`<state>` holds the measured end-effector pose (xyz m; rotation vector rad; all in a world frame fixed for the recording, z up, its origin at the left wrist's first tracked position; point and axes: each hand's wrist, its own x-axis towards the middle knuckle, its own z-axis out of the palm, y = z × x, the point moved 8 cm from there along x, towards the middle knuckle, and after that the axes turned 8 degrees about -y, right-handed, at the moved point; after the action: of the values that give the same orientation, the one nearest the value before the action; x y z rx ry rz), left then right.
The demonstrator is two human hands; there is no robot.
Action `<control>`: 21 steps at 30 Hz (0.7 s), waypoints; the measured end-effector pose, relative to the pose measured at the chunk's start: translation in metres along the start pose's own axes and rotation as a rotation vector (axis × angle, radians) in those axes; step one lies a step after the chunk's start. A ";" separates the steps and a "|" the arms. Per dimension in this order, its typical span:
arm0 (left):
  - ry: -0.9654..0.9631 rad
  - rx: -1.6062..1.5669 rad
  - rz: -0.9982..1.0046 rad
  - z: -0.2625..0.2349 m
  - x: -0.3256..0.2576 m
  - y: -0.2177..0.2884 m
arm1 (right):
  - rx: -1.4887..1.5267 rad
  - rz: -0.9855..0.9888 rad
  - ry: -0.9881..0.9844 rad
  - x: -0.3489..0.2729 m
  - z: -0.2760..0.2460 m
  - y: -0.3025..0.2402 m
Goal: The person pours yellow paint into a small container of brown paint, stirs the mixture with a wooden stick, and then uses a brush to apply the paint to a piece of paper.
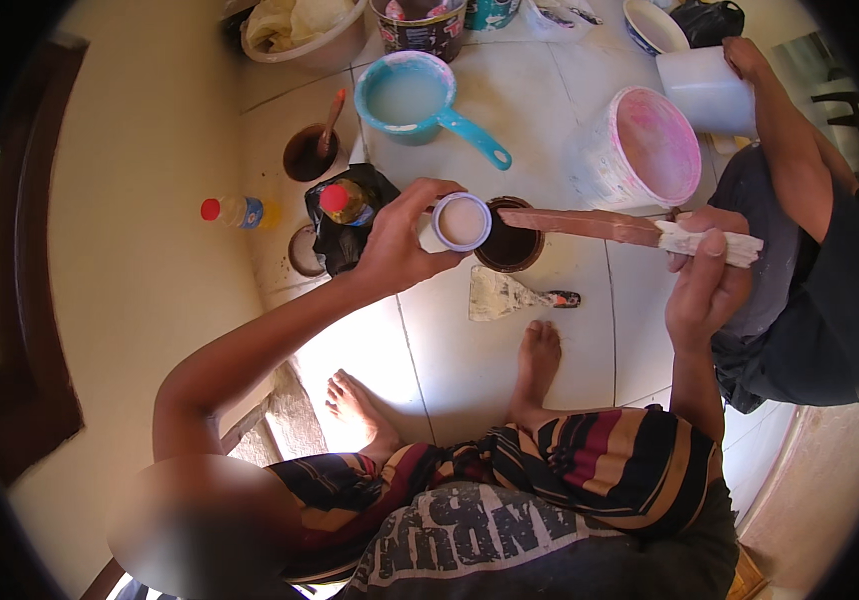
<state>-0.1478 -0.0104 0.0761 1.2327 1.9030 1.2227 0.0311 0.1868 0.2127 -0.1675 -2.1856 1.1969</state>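
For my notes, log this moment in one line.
left hand: holds small cup | right hand: holds stick over dark pot

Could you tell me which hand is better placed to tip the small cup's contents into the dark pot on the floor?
Left, probably: the left hand grips the small cup beside the dark pot. The right hand is occupied holding the stirring stick.

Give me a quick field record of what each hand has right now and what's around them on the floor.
left hand: holds a small open cup of pale liquid, tipped toward the camera
right hand: grips a stained stick by its cloth-wrapped end
below stick tip: dark round container
floor nearby: putty knife, teal scoop, pink-rimmed bucket, two red-capped bottles
other person: at right, holding a white cup
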 end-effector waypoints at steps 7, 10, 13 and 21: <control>-0.029 -0.100 0.039 0.044 0.015 0.001 | -0.078 -0.202 -0.387 0.001 0.050 -0.015; -0.046 -0.112 0.057 0.053 0.013 0.000 | -0.199 -0.337 -0.473 -0.003 0.069 -0.018; -0.043 -0.131 0.058 0.057 0.010 -0.003 | -0.241 -0.329 -0.561 -0.006 0.082 -0.015; -0.015 -0.154 0.061 0.054 0.007 -0.004 | -0.153 -0.216 -0.583 -0.011 0.091 -0.003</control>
<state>-0.1078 0.0161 0.0491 1.2224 1.7366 1.3602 -0.0132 0.1154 0.1750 0.3956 -2.7088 1.0415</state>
